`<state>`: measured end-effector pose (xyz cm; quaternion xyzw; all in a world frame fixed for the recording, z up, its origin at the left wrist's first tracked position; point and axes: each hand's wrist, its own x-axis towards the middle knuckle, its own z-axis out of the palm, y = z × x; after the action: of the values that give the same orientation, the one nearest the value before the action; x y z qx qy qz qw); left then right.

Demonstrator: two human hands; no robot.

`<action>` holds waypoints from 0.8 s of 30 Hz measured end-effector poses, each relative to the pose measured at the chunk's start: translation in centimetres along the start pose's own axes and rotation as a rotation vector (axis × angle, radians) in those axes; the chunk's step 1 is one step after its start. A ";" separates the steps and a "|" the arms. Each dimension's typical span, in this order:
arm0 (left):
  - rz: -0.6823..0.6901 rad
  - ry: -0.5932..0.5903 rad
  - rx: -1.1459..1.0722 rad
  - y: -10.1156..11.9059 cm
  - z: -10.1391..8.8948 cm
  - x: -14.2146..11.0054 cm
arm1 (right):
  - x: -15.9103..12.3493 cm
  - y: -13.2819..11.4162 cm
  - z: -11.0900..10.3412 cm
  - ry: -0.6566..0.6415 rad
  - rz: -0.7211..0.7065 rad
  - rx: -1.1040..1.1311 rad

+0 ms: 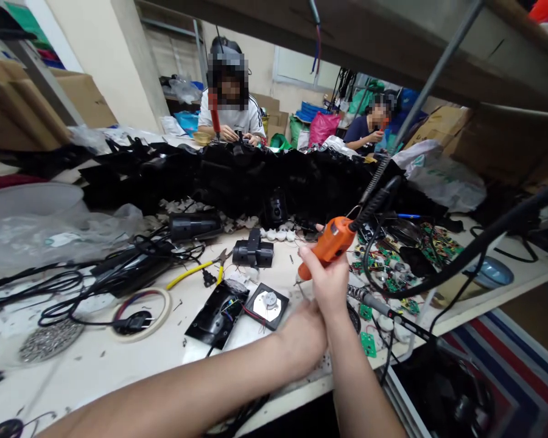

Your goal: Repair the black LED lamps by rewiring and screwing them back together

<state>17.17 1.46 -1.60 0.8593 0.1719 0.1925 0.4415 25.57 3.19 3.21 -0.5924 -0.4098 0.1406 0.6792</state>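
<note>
My right hand (329, 281) is wrapped around an orange electric screwdriver (331, 240). The tool is tilted, with its tip down to the left and its black cable leaving at the upper right. Close beside my right wrist and partly behind it, my left hand (304, 333) is low over the table; its fingers are mostly hidden. Left of that hand lies a black square part (265, 306) with a white plate and a small round motor. A black shell (218, 313) with thin coloured wires rests next to it, touching or nearly so.
Yellow-handled cutters (192, 274), a tape roll (168, 315) and a black cylindrical part (253, 252) lie to the left. Green circuit boards (393, 274) and a soldering iron (379, 307) are at right. A heap of black parts (256, 176) separates me from two people.
</note>
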 end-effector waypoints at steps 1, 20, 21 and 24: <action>-0.005 -0.028 0.044 0.3 -1.4 -0.6 | 0.1 0.0 -0.3 0.018 -0.006 0.021; 0.032 0.212 0.380 -1.6 -8.0 -2.0 | -0.2 -5.2 -0.9 0.251 0.131 0.621; 0.050 0.209 0.375 -1.7 -8.0 -2.1 | -0.2 -5.3 -1.0 0.252 0.134 0.623; 0.079 0.209 0.373 -2.2 -8.2 -2.4 | -0.2 -5.6 -1.4 0.265 0.136 0.634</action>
<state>10.91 7.22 0.54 0.9076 0.2158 0.2624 0.2468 24.76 0.66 8.34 -0.3909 -0.2139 0.2278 0.8658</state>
